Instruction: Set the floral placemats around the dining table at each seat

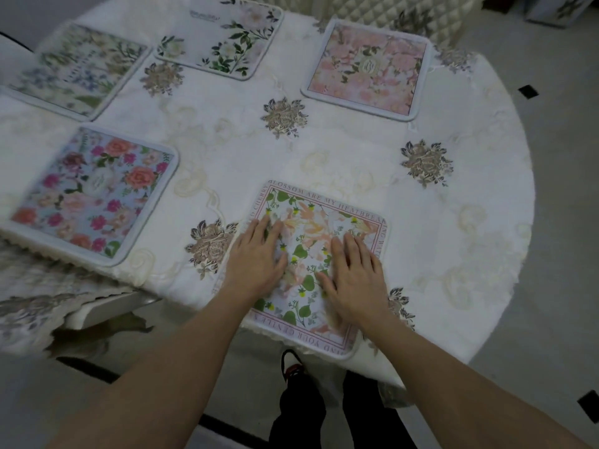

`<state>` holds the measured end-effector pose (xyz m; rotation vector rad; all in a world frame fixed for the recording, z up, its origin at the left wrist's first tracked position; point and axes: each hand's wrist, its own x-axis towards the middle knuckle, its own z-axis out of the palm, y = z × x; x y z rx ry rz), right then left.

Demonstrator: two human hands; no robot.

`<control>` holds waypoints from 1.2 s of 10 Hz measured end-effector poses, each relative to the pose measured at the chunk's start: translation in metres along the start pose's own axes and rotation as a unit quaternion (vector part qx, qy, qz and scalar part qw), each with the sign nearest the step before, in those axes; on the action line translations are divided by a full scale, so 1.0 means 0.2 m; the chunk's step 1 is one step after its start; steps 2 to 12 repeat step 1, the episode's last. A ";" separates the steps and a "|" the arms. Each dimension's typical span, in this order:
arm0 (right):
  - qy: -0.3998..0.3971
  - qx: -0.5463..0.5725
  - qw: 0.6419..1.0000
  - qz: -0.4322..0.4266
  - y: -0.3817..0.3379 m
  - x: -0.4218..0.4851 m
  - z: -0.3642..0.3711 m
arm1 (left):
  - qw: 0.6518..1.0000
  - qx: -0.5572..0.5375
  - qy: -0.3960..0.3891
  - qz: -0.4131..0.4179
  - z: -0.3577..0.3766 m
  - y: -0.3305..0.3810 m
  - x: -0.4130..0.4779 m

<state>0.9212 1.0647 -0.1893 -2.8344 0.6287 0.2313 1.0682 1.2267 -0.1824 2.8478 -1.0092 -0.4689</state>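
Placemats lie round the table (356, 150) now, five that I can count. The one being dealt with, a lettered placemat (319, 254) with green leaves and peach blooms inside a printed border, sits at the lower centre of the frame, right at the near edge of the table where the person stands. Its near corner seems to reach the edge of the cloth, though I cannot tell whether it overhangs.

Both palms press down on it. The left hand (259, 254) rests on the mat's left part, the right hand (353, 273) on its right, fingers (348, 244) stretched out flat and slightly spread, gripping nothing, only touching the fabric. That looks to me like smoothing or squaring the mat to this seat rather than lifting it.

The other four are well apart from it: a blue rose placemat (94, 192) at the left, a pale green placemat (77, 71) at the upper left, a white leafy placemat (220, 34) at the top centre, and a pink placemat (368, 68) at the upper right. Each lies flat near the rim, presumably one to a seat. The right side of the table shows no mat, so a place may remain there.
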 end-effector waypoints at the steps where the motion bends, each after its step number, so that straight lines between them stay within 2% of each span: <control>1: -0.020 -0.012 0.999 -0.029 0.01 0.01 -0.09 | 0.999 -0.031 0.009 0.000 -0.06 0.08 -0.05; 12: -0.020 -0.012 0.999 -0.029 0.01 0.01 -0.09 | 0.999 -0.031 0.009 0.000 -0.06 0.08 -0.05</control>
